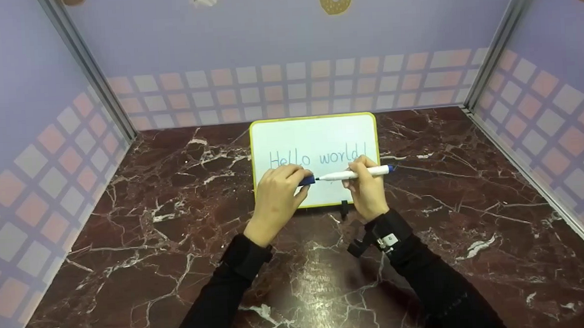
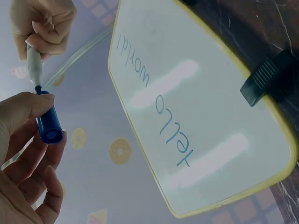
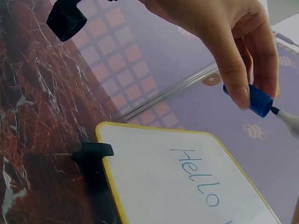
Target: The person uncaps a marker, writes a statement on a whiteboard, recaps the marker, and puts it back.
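My left hand (image 1: 277, 194) pinches a blue marker cap (image 1: 307, 180) between thumb and fingers. In my right hand (image 1: 368, 190) is a white whiteboard marker (image 1: 340, 175) with a blue end, held level. Its dark tip points left, right at the mouth of the cap; the left wrist view shows the cap (image 2: 49, 122) in line with the marker (image 2: 34, 67). Behind and below both hands stands a yellow-edged whiteboard (image 1: 315, 133) bearing "Hello world!" in blue writing (image 1: 290, 158). Both hands overlap the board's lower part in the head view.
A black clip (image 2: 266, 77) grips the whiteboard's near edge. The dark red marbled table (image 1: 174, 200) spreads around the board. Purple panels (image 1: 265, 30) with pink and white squares wall in the back and both sides, joined by metal posts (image 1: 92, 69).
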`<state>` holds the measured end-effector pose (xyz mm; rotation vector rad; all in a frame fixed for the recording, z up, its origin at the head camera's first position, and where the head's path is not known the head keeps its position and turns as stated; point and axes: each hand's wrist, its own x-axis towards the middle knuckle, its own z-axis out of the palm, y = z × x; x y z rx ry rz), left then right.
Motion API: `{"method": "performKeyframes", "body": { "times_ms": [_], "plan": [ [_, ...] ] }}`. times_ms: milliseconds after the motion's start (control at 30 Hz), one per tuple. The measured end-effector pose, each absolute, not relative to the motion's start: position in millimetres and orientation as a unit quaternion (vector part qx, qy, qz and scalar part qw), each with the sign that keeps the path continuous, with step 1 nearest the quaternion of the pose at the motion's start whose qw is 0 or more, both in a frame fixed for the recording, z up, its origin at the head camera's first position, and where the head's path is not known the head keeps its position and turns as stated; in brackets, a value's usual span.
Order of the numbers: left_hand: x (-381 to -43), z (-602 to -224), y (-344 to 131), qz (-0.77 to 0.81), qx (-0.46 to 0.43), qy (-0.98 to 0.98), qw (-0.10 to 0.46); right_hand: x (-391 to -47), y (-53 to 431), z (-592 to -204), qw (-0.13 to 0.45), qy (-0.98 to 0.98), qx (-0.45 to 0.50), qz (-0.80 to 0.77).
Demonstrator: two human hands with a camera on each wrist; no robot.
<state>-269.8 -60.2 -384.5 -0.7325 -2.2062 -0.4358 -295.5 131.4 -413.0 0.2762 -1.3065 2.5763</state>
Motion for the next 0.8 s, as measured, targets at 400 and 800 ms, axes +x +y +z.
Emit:
{"method": "performKeyframes", "body": {
  "times_ms": [400, 800],
  "plan": [
    [-264, -385, -51, -0.174, -0.303, -0.857, 0.379, -291, 127, -414, 0.108, -0.455, 0.114, 0.877],
    [-263, -388, -47, -0.177, -0.323, -0.853, 0.370, -289, 123, -415, 0.093, -0.460, 0.120, 0.875]
  ]
}}
